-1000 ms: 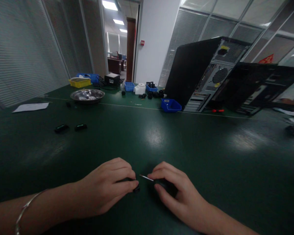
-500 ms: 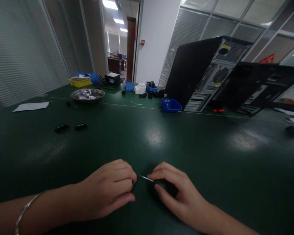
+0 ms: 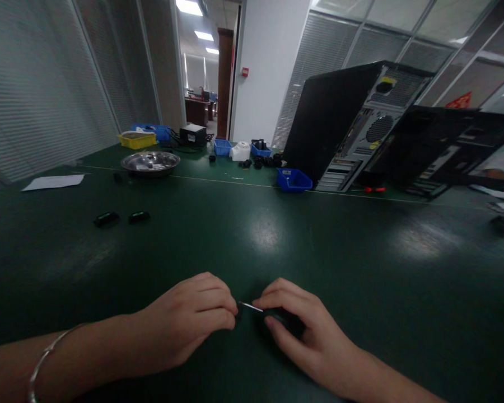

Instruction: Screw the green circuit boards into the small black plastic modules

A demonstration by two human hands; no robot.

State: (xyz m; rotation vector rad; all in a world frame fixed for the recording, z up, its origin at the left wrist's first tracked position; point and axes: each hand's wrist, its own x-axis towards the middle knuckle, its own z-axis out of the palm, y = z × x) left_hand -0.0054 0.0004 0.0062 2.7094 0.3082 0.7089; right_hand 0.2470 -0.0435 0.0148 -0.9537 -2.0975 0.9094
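Observation:
My left hand point(image 3: 197, 316) is closed in a pinch on a small black part point(image 3: 238, 311), most of which the fingers hide. My right hand point(image 3: 300, 322) grips a small screwdriver point(image 3: 252, 307) between thumb and fingertips. Its thin silver shaft points left and its tip is close to the black part; whether they touch I cannot tell. The handle is dark and mostly lost against the shadow under the palm. Both hands are low over the green tabletop point(image 3: 277, 263).
Two small black pieces, a left one point(image 3: 106, 219) and a right one point(image 3: 139, 216), lie at left. Farther back are a steel bowl point(image 3: 151, 159), paper point(image 3: 53, 182), a yellow tray point(image 3: 137, 141) and a blue bin point(image 3: 294, 180). A black computer case point(image 3: 336, 117) stands at right.
My left thumb has drawn in under the fingers, and the black part has turned and shifted slightly right. My right hand and the screwdriver have stayed in place.

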